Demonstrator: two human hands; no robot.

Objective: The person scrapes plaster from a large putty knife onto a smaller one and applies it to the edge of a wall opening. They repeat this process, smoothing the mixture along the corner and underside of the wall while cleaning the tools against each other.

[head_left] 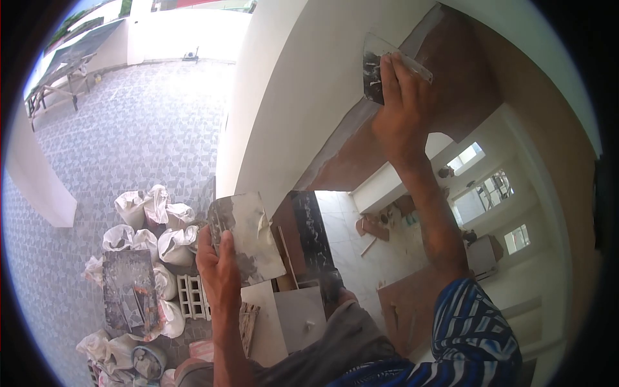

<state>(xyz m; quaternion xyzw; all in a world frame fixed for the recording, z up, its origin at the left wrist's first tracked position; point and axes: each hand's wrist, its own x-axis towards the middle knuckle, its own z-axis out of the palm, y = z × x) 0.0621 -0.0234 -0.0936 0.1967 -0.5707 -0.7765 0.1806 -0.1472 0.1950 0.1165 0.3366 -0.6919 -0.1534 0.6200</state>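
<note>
My right hand [401,106] is raised high and grips a metal putty blade [375,64], pressed flat against the edge where a white beam [303,84] meets its brown underside [464,71]. A grey smear runs along that edge. My left hand [218,271] sits lower, at chest level, holding a flat metal trowel plate [248,235] with a layer of white putty on it. The two hands are well apart. I look down from a height.
Far below on the patterned tile floor [148,122] lie several white sacks [151,213], a dirty mixing board [129,290], a hollow block [192,297] and a bucket [148,361]. Boards and a white room floor [361,258] are below to the right.
</note>
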